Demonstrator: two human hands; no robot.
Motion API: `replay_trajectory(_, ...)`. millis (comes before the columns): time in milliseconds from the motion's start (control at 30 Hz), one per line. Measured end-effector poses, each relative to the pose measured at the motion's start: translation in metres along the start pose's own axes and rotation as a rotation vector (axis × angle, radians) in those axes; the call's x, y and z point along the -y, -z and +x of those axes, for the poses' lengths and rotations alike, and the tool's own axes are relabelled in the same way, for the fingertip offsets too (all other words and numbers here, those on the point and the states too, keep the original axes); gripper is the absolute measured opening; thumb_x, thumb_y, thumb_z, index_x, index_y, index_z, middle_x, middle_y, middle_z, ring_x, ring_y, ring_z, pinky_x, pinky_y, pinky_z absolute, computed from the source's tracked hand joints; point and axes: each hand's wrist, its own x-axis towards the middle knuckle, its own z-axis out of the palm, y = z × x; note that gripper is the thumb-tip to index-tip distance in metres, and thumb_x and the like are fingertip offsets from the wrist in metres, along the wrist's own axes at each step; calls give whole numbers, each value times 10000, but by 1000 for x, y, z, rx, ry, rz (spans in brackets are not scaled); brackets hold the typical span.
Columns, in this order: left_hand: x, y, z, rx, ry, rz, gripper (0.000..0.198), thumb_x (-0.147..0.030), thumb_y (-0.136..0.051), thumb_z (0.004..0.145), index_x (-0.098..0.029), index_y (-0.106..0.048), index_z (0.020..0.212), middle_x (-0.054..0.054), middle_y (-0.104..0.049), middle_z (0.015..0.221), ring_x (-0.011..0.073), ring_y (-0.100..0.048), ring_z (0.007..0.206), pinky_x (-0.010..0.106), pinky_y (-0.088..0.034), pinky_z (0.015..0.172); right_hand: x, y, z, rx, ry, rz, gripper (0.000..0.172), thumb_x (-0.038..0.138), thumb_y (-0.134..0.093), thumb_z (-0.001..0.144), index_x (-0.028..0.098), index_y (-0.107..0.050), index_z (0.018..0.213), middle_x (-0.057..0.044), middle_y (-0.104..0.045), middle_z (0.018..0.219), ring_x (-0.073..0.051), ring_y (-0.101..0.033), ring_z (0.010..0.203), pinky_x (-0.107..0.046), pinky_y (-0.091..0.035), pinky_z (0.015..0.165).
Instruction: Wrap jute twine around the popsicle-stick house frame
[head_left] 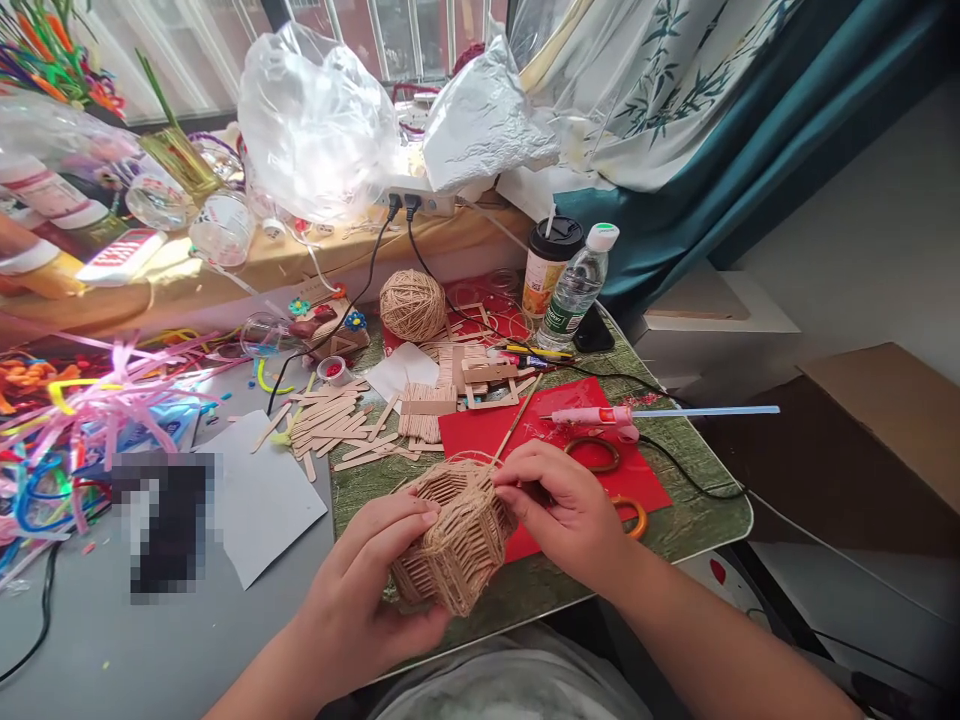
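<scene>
My left hand (367,580) is wrapped around a small basket (454,540) made of wooden sticks and bound with jute twine, holding it tilted above the table's front edge. My right hand (562,510) pinches the twine at the basket's upper right rim, fingers closed. A strand of twine (517,420) runs up from the pinch toward the back. A ball of jute twine (412,305) sits further back on the table.
Loose craft sticks (337,420) and stick panels (427,410) lie in the middle. A red sheet (540,425) holds a glue gun (600,415) and orange-handled scissors (634,515). A cup (551,265) and water bottle (577,285) stand behind. Pipe cleaners (67,420) crowd the left.
</scene>
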Motion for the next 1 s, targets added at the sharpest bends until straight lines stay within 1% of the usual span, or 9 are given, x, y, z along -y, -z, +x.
replay_trajectory(67, 2, -3, -2, -1, 11, -32, 798, -129, -781, 805, -294, -440, 1506, 142, -641, 1346, 339, -610, 1363, 567, -562, 1139, -4, -1, -1, 8, -21, 17, 159, 224, -696, 1018, 257, -778, 1150, -66, -716, 976, -198, -689, 896, -337, -576, 779)
replay_trajectory(200, 6, -7, -4, -30, 7, -115, 829, -94, -771, 797, -319, -434, 1520, 132, -620, 1353, 323, -607, 1336, 620, -529, 1171, -16, -4, -6, -26, -87, 121, 182, 287, -762, 985, 275, -805, 1161, -53, -669, 964, -172, -647, 831, -282, -521, 671)
replay_trajectory(333, 12, -7, -4, -46, -76, -166, 821, -86, -809, 769, -249, -483, 1505, 157, -625, 1334, 328, -609, 1301, 628, -527, 1176, -25, -3, -7, -49, -160, 213, 213, 328, -815, 946, 270, -819, 1150, -47, -645, 961, -157, -624, 798, -263, -481, 635)
replay_trajectory(433, 17, -8, -5, -50, -64, -264, 805, -91, -819, 751, -211, -502, 1481, 170, -616, 1310, 342, -598, 1300, 644, -521, 1179, -29, 4, -4, 12, -130, 227, 227, 354, -827, 936, 251, -829, 1138, -57, -682, 950, -155, -624, 776, -258, -474, 622)
replay_trajectory(533, 22, -12, -7, -37, -11, -397, 758, -173, -824, 764, -213, -517, 1457, 161, -609, 1281, 350, -594, 1283, 666, -518, 1171, -31, 13, -1, 140, -59, 262, 224, 361, -813, 951, 246, -837, 1141, -59, -716, 913, -160, -637, 780, -270, -492, 664)
replay_trajectory(633, 27, -16, -11, -33, 11, -492, 729, -306, -838, 800, -222, -520, 1450, 151, -600, 1263, 350, -594, 1270, 680, -505, 1177, -36, 16, -1, 216, -96, 336, 221, 381, -804, 959, 246, -846, 1128, -46, -703, 870, -155, -621, 768, -276, -485, 693)
replay_trajectory(733, 28, -18, -12, -50, 31, -541, 673, -416, -809, 854, -237, -522, 1436, 144, -588, 1248, 337, -592, 1260, 683, -496, 1188, -40, 11, -2, 213, -154, 458, 243, 414, -811, 950, 248, -852, 1123, -45, -692, 882, -155, -624, 791, -272, -494, 711)
replay_trajectory(800, 28, -18, -11, -90, 66, -572, 652, -487, -788, 872, -251, -523, 1419, 138, -575, 1240, 328, -591, 1251, 668, -518, 1176, -41, 6, -2, 189, -182, 520, 245, 417, -802, 957, 249, -853, 1128, -45, -687, 893, -156, -638, 819, -280, -514, 748)
replay_trajectory(1000, 25, -18, -7, -150, 174, -648, 674, -629, -781, 842, -301, -541, 1380, 111, -556, 1197, 319, -594, 1234, 635, -554, 1152, -37, -5, 0, 167, -275, 572, 285, 458, -808, 945, 245, -855, 1130, -38, -640, 904, -143, -611, 821, -269, -516, 740)
